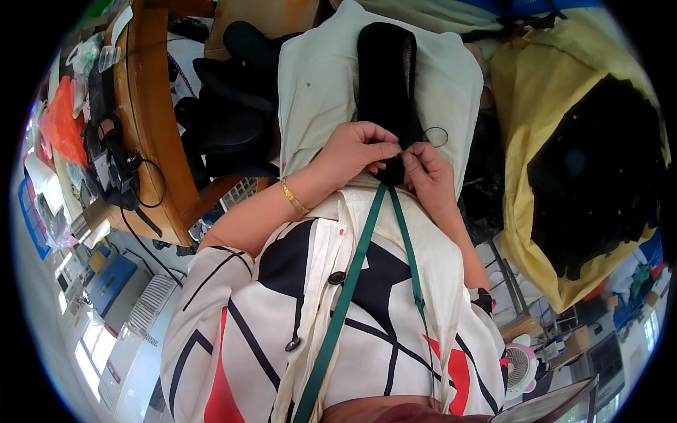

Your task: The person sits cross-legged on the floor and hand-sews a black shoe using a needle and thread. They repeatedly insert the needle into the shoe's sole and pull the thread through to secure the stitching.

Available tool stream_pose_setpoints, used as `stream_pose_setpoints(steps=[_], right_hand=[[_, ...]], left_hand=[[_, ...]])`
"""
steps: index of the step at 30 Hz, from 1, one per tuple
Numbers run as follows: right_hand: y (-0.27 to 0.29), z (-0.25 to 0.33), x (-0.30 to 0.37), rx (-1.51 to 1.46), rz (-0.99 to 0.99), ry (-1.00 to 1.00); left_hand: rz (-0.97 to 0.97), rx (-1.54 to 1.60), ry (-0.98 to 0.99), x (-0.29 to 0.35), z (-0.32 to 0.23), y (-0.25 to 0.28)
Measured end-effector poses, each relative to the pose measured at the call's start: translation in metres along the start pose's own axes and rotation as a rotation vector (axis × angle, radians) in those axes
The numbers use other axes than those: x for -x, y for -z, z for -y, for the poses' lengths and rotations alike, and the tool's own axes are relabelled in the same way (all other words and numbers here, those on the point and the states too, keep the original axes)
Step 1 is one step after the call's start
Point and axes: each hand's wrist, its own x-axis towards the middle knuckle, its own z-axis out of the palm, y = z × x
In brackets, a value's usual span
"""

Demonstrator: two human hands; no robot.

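A long black cloth shoe lies lengthwise on a white cloth spread over my lap, its rounded near end toward me. Over that near end my left hand and my right hand meet, thumbs and forefingers pinched together, their tips almost touching. Whatever sits between the fingertips is too small to name. Beside my right hand a thin dark loop, like thread or wire, curls above the white cloth. My fingers partly cover the shoe's near end.
To the left, several black shoes are piled beside a wooden frame hung with cables and bags. A yellow sack holding black pieces stands at the right. Green apron straps run down my front.
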Motion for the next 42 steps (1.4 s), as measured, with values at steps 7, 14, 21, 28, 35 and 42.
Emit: stream_pose_setpoints(steps=[7,14,21,28,35,42], right_hand=[[-0.005,0.004,-0.005,0.098,-0.016,0.043],[-0.004,0.03,-0.013,0.107,0.109,0.008],[0.027,0.057,-0.037,0.7,0.02,0.42],[-0.002,0.028,-0.055,0.637,0.071,0.556],[-0.016,0.018,-0.031,-0.061,-0.004,-0.008],[-0.025,0.031,-0.024,0.537,-0.023,0.599]], left_hand=[[0.017,-0.003,-0.022,-0.002,0.001,0.003],[0.047,-0.079,-0.023,-0.003,0.004,0.005],[0.097,-0.072,-0.047,0.001,0.003,0.008],[0.144,-0.158,-0.067,0.016,-0.029,0.028],[0.094,-0.326,-0.152,0.016,-0.01,0.043],[0.04,-0.413,-0.208,0.019,-0.009,0.04]])
